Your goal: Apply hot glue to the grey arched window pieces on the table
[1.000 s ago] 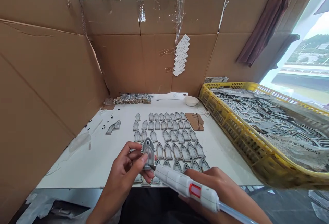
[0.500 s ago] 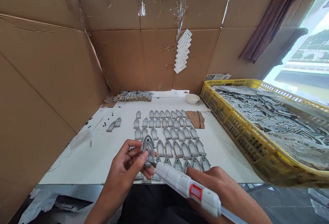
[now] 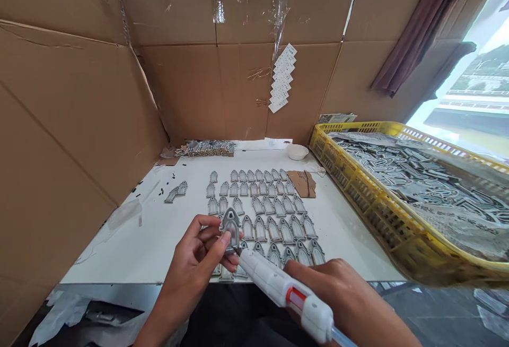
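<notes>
Between the thumb and fingers of my left hand (image 3: 202, 254) stands a small grey arch-shaped frame (image 3: 229, 224), its pointed top upward. My right hand (image 3: 332, 286) is wrapped round a white hot glue gun (image 3: 270, 278) with a red window, a clear glue stick coming out of its back. The gun's dark nozzle is at the lower right edge of the held frame; whether it touches I cannot tell. Beyond and beneath my hands, rows of similar arch-shaped frames (image 3: 272, 206) lie on the white table (image 3: 159, 241).
A yellow plastic crate (image 3: 358, 193) full of grey metal pieces stands at the right. Further back are a white bowl (image 3: 297, 152), a torn cardboard piece (image 3: 302, 183) and a pile of parts (image 3: 210, 148). Two frames (image 3: 176, 192) lie apart at left. Cardboard walls (image 3: 191, 87) enclose the table.
The glue gun has rolled a little and its rear end has moved left and down. The frame in my left hand has shifted very slightly.
</notes>
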Motion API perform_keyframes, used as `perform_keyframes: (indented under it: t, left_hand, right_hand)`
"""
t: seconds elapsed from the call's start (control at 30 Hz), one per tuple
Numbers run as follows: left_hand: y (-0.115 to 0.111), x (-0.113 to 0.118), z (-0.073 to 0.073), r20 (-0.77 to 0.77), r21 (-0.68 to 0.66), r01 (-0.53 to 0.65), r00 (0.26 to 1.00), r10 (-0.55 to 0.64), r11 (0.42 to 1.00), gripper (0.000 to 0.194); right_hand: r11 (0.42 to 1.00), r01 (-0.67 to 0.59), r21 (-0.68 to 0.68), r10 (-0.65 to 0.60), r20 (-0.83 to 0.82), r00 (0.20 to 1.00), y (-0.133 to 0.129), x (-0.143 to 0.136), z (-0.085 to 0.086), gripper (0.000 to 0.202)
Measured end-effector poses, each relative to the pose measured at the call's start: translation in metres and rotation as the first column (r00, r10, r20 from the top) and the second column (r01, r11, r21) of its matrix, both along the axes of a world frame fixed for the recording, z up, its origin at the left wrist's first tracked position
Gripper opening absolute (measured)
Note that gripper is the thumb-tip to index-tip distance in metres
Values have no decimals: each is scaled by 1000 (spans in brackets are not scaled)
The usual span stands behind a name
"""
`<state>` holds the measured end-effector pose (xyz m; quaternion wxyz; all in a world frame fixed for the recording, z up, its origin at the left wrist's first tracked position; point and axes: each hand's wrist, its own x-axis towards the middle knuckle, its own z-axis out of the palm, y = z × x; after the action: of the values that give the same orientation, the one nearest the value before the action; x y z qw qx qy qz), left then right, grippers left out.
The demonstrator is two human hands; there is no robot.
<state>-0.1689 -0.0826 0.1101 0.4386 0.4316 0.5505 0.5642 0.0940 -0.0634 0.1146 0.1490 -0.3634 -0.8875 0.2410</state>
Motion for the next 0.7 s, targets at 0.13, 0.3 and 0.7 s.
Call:
perform_keyframes:
  t: [0.13, 0.3, 0.7]
  left_hand:
    - [-1, 0, 1, -11, -3, -12, 1000, 12, 1000, 41]
    - [2, -9, -6, -21, 5, 23, 1000, -23, 1000, 45]
    - [2, -6, -7, -21, 13, -13, 1000, 13, 1000, 38]
  right_hand:
    - [999, -30, 16, 29, 38, 999, 2, 2, -13, 17]
    - [997, -43, 65, 42, 16, 999, 7, 2, -27, 17]
    - [998, -32, -62, 33, 29, 999, 5, -1, -9, 15]
